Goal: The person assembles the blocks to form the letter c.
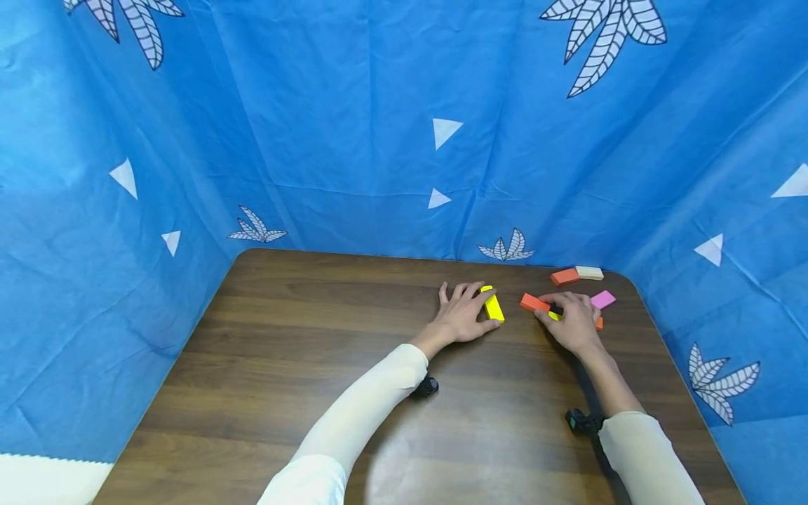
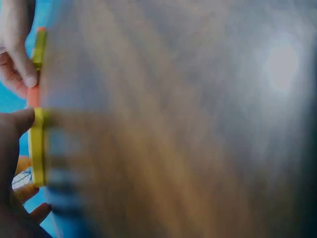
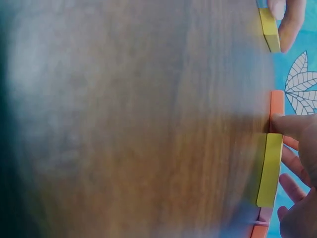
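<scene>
My left hand (image 1: 462, 315) holds a yellow block (image 1: 493, 306) lengthwise, thumb at the near end and fingers at the far end. The left wrist view shows the thumb on one end of that block (image 2: 37, 148). To the right, my right hand (image 1: 573, 324) pinches an orange block (image 1: 533, 302) between thumb and fingers. A second yellow block (image 3: 270, 171) lies beside the orange one, close under the right palm and partly hidden by the hand in the head view. Between the two hands' blocks a narrow gap of table shows.
Behind the right hand, another orange block (image 1: 564, 277) and a cream block (image 1: 590, 273) lie end to end near the table's back edge. A pink block (image 1: 603, 299) and an orange block (image 1: 599, 323) are right of the hand. Blue cloth (image 1: 353, 140) hangs around the wooden table (image 1: 284, 337).
</scene>
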`<state>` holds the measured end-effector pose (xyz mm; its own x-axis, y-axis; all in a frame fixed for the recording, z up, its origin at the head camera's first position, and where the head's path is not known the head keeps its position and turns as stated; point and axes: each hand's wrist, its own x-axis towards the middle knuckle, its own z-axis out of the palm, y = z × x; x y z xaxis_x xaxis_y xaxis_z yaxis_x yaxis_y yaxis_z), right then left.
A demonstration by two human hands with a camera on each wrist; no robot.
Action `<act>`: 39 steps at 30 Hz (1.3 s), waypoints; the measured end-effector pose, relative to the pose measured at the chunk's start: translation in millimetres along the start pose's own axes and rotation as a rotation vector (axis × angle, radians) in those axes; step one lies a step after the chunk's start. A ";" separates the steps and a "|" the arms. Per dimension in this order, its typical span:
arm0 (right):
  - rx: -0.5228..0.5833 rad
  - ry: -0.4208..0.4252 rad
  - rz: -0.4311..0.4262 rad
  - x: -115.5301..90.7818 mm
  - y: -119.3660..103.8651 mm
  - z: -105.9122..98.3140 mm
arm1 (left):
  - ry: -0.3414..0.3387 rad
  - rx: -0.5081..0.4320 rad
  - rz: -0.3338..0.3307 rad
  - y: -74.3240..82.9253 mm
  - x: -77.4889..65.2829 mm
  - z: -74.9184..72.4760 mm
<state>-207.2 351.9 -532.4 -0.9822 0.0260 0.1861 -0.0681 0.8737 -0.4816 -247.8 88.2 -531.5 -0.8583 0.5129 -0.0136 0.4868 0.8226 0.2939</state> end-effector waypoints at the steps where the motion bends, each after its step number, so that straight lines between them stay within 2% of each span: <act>1: 0.000 0.006 0.001 -0.4 0.1 0.3 | 0.010 0.000 0.001 1.9 1.3 1.5; 7: 0.013 0.022 -0.008 -0.2 -0.2 3.2 | 0.037 0.019 0.002 4.7 5.5 2.8; 10: 0.015 0.020 -0.010 1.2 0.0 4.4 | 0.031 0.025 0.003 0.8 5.0 0.7; 14: 0.018 0.015 -0.012 2.3 0.1 4.4 | 0.024 -0.014 0.021 -6.3 2.6 -2.7; 20: 0.017 -0.011 -0.002 1.9 -3.6 5.3 | 0.017 -0.070 0.035 -23.5 0.2 -5.7; 28: 0.050 -0.012 -0.025 3.0 -12.4 8.8 | 0.102 -0.167 0.006 -53.8 -9.4 -14.8; 33: 0.058 -0.022 -0.044 3.9 -17.3 12.6 | 0.123 -0.171 0.001 -72.6 -21.9 -20.4; 39: 0.062 -0.051 -0.067 5.1 -24.4 19.5 | 0.101 -0.138 0.014 -90.0 -39.2 -23.2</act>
<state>-214.0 321.3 -536.4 -0.9826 -0.0571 0.1765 -0.1427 0.8407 -0.5223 -261.7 -11.7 -535.3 -0.8668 0.4913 0.0859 0.4784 0.7703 0.4216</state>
